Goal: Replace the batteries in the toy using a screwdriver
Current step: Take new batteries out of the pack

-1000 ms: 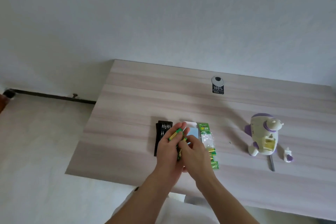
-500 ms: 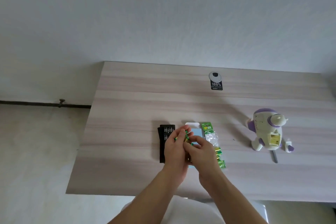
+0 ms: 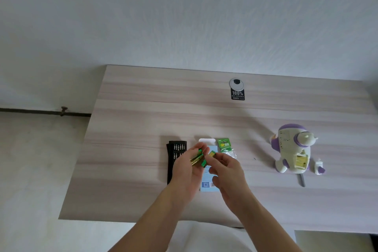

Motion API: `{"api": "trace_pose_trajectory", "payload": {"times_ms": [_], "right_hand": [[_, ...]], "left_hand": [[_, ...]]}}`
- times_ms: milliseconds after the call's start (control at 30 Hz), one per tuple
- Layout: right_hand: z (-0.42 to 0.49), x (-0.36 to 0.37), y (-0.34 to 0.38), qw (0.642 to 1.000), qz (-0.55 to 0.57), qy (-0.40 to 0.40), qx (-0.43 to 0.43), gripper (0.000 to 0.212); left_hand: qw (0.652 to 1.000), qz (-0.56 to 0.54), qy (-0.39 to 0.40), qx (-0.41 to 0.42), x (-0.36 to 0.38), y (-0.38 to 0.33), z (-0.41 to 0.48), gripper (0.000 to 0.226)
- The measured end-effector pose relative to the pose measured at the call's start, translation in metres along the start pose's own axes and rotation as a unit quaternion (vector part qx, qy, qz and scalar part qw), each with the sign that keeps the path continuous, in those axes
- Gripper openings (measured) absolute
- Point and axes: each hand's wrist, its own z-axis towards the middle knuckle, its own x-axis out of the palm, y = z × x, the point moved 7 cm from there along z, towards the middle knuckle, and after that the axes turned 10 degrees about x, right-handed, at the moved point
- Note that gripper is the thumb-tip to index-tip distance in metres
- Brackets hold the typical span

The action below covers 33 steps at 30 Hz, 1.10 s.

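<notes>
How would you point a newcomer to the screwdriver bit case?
Start at the wooden table, then find the person's left hand. Just left of that hand lies the bit case: a long black tray of silver bits, unlike the blue card and green pack to its right.

Pale wood-grain desk vs plain white wall — light floor at left.

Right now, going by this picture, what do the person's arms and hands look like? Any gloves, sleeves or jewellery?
Both are bare. The left hand and right hand wear no gloves, and I see no ring, watch or band. The forearms are uncovered down to the picture's lower edge, so no sleeve shows. Between them lies white fabric, perhaps the person's clothing.
</notes>
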Motion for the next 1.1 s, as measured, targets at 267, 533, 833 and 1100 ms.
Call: {"api": "trace_pose_trajectory", "payload": {"times_ms": [267,533,833,1100], "right_hand": [[0.022,-0.019,0.0,0.995,0.049,0.08,0.044,0.009],[0.081,-0.037,0.02,0.994,-0.068,0.09,-0.002,0.011],[0.153,-0.022,0.06,0.857,-0.487,0.045,-0.163,0.015],[0.161,0.003,0.052,0.746,-0.62,0.13,-0.206,0.012]], "left_hand": [[0.989,0.136,-0.003,-0.054,-0.023,0.001,0.013,0.016],[0.855,0.514,0.041,0.053,-0.024,-0.008,0.053,0.004],[0.575,0.779,0.129,0.216,-0.006,0.006,0.093,0.037],[0.591,0.767,0.132,0.21,-0.009,0.012,0.108,0.008]]}}
